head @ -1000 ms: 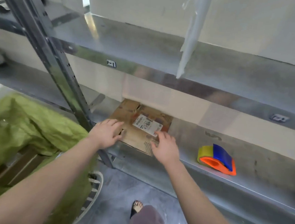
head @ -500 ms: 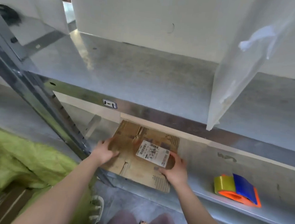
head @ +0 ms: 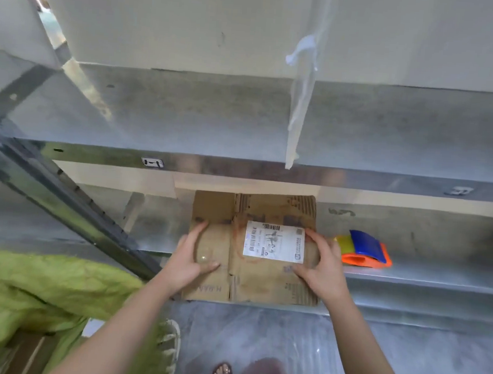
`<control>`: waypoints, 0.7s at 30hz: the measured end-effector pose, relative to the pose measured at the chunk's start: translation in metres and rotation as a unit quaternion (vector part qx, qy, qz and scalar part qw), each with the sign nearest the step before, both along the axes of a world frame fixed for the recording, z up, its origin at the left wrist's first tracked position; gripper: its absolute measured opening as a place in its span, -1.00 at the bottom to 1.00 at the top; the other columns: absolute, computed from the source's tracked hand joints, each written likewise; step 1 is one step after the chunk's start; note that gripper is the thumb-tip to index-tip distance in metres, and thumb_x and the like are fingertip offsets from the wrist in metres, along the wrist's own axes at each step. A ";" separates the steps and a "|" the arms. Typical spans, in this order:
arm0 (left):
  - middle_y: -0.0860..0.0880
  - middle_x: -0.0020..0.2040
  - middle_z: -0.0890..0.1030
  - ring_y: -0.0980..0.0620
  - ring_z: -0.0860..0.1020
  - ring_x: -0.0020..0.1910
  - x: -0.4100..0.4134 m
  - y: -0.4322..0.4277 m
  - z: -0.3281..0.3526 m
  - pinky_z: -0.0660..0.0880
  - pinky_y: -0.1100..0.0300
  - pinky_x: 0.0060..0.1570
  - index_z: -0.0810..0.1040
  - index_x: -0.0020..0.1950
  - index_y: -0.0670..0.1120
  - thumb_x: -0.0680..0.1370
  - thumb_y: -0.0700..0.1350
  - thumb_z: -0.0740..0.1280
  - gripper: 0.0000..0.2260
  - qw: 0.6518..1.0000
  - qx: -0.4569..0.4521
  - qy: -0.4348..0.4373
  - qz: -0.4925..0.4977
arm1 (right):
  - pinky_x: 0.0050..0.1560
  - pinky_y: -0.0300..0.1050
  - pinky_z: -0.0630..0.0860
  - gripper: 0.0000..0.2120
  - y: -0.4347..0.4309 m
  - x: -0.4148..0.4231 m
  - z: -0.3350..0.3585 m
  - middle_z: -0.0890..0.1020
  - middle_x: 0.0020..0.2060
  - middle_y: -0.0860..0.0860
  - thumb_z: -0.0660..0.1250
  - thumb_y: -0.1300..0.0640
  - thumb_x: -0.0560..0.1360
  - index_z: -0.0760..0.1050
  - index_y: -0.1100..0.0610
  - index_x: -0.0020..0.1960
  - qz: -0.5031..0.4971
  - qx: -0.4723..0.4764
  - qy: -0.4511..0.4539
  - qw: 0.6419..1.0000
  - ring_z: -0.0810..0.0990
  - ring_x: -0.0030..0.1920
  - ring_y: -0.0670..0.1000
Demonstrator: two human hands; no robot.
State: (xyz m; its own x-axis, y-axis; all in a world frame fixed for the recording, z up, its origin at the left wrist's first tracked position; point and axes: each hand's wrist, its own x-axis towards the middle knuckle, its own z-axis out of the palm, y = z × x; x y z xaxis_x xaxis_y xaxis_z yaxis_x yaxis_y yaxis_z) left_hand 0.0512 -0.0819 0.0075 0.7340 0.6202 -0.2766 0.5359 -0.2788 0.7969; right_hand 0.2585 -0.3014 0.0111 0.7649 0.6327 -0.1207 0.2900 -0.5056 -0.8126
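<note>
Head view: the flattened cardboard box (head: 249, 281) is seen just left of the tape dispenser (head: 364, 250), clasped at its side edges by the left hand (head: 189, 259) and right hand (head: 323, 266), fingers curled. Light, bendy handling is expected; both edges should be held.

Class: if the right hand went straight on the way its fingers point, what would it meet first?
The right hand grips the cardboard box with its fingers pointing left across it, so the white label would likely come first, though depth is unclear.
</note>
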 end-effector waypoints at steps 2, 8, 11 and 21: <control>0.12 0.44 0.16 0.22 0.15 0.38 0.016 -0.022 0.004 0.11 0.19 0.40 0.02 0.54 0.14 0.36 -0.03 0.57 -0.06 0.999 0.003 -0.023 -0.022 | 0.30 -0.40 0.14 -0.20 -0.029 0.003 0.010 0.31 0.26 0.01 0.54 0.32 0.25 0.37 -0.08 0.39 -0.023 0.021 -0.013 0.999 0.24 0.25 -0.18; 0.33 0.42 0.19 0.37 0.27 0.36 0.083 -0.108 0.015 0.24 0.35 0.33 -0.10 0.52 0.24 0.37 -0.06 0.56 -0.01 0.991 -0.070 -0.099 -0.053 | 0.02 -0.65 0.21 -0.19 -0.137 0.051 0.025 0.35 0.24 0.04 0.55 0.36 0.25 0.37 -0.07 0.39 -0.074 0.062 -0.052 0.994 0.32 0.22 -0.26; 0.46 0.32 0.18 0.58 0.24 0.25 0.130 -0.162 0.018 0.22 0.50 0.25 -0.10 0.53 0.20 0.42 -0.16 0.50 -0.06 0.987 -0.074 -0.128 -0.054 | 0.04 -0.60 0.29 -0.15 -0.197 0.092 0.029 0.33 0.25 0.02 0.54 0.38 0.27 0.32 0.00 0.46 -0.092 0.079 -0.054 0.991 0.32 0.21 -0.36; 0.30 0.42 0.11 0.31 0.13 0.41 0.270 -0.321 0.029 0.13 0.19 0.43 -0.14 0.56 0.17 0.35 -0.04 0.58 0.05 0.986 -0.055 -0.147 -0.055 | 0.31 -0.07 0.42 0.08 -0.340 0.229 0.027 0.24 0.35 -0.03 0.59 0.30 0.28 0.00 0.03 0.59 -0.132 0.028 -0.024 0.991 0.42 0.30 0.03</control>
